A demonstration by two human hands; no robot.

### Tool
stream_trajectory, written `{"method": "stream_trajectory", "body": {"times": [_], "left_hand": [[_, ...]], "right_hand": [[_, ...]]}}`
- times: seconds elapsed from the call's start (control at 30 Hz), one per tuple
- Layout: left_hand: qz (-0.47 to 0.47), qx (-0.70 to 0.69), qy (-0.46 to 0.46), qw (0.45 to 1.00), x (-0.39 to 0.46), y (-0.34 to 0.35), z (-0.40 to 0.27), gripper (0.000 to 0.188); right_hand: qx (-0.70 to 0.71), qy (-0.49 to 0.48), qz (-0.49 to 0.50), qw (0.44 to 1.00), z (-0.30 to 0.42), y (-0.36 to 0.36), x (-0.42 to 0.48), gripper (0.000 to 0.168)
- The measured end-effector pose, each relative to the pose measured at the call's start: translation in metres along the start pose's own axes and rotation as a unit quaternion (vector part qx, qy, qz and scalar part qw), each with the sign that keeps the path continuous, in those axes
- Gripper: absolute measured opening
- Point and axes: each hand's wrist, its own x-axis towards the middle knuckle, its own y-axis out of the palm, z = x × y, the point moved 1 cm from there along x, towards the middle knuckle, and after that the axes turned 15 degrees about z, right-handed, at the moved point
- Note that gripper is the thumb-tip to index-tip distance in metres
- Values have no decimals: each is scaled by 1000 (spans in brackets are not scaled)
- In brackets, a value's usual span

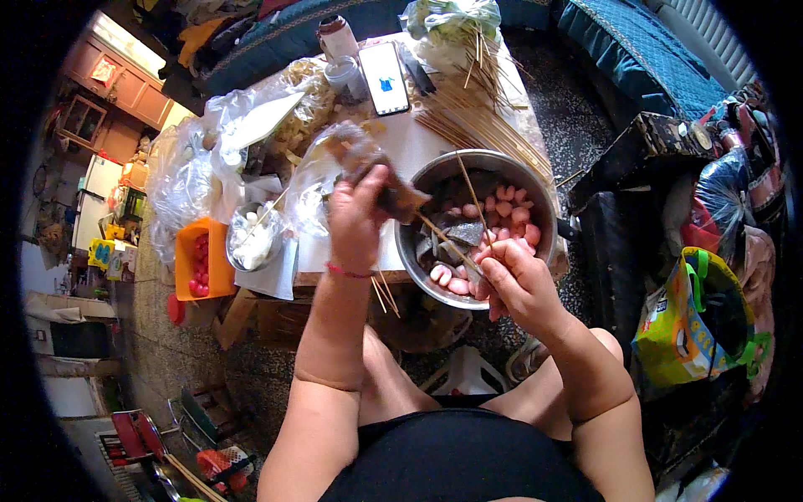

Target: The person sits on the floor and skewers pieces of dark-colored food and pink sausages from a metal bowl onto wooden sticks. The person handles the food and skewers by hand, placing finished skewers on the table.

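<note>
My left hand [361, 207], with a red cord at its wrist, grips a blurred dark brown piece [367, 160] that looks like food. A bamboo skewer [446, 240] runs from that piece towards my right hand [517, 279]. My right fingers pinch near the skewer's end, over the front rim of a metal pot [406, 257]. Another thin skewer [470, 185] rises from the same fingers. Inside the pot lie pink, rounded food pieces [519, 214] and dark grey, speckled pieces [465, 234]. My fingers hide what exactly is pinched there.
Loose bamboo skewers [486, 128] lie behind the pot. A phone [386, 81], a thermos [339, 37] and plastic bags [182, 179] occupy the table. An orange container [216, 270] and a bowl of white pieces [254, 241] sit left. The pot's handle [568, 230] points right.
</note>
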Motion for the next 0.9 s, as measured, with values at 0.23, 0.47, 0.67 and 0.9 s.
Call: {"method": "stream_trajectory", "body": {"times": [0.23,0.47,0.67,0.9], "left_hand": [[-66,221,-205,951,-6,-103,-22,18],[-48,500,-242,830,12,-136,19,29],[-86,641,29,762,10,-48,0,23],[319,696,16,643,-1,27,55,29]], "right_hand": [[32,-26,-20,999,-9,-6,2,13],[22,-38,-17,999,-2,-5,3,13],[36,-84,-113,989,-5,-31,-4,18],[27,-97,-129,987,-5,-29,0,22]]}}
